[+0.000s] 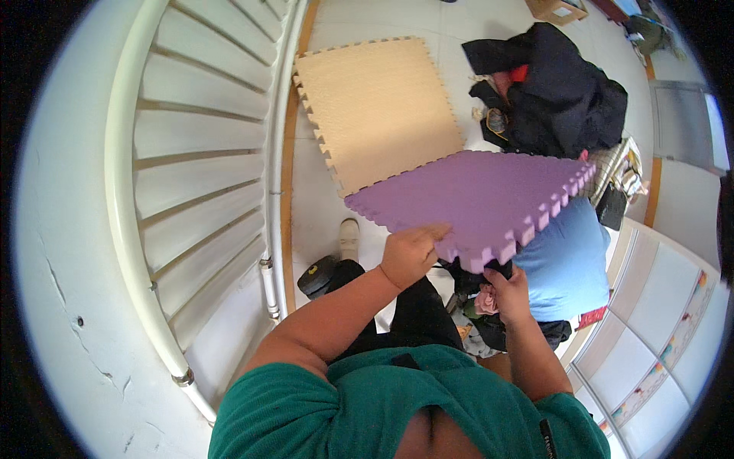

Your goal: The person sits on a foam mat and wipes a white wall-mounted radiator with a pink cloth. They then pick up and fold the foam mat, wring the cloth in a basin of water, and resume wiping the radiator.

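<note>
A purple foam floor tile [453,192] with toothed interlocking edges is held up at a tilt in front of me. My left hand [414,252] grips its near edge, fingers on the upper face. Just below the tile's near right corner, my right hand [511,290] has its thumb and fingers closed on a small black object [498,268], mostly hidden. Behind the purple tile, a cream foam tile [384,115] lies flat on the floor. The purple tile's far edge overlaps it in view; contact between them cannot be judged.
A white radiator [200,160] runs along the left wall. Dark clothing [562,97] is heaped at the upper right, above a light blue cushion-like item [565,264]. A cardboard box [556,10] stands at the back. White-panelled cabinet doors [642,344] line the right. A beige shoe [348,240] shows below.
</note>
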`<move>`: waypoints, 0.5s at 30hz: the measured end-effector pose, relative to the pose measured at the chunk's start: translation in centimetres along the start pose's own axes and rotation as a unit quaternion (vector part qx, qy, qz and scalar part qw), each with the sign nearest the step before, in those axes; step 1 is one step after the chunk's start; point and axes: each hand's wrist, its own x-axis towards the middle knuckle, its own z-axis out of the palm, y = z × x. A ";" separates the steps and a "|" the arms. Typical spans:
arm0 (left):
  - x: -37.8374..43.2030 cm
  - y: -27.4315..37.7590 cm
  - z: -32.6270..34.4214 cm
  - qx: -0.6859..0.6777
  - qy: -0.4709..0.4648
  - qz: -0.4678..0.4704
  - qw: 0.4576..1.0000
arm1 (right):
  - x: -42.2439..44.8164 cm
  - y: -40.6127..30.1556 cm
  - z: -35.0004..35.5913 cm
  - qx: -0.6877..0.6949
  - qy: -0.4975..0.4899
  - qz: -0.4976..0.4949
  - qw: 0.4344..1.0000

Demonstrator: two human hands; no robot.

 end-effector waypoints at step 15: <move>2.7 1.1 -2.1 -0.005 0.020 -0.160 0.987 | -2.7 2.9 -28.7 0.128 0.291 -0.027 0.948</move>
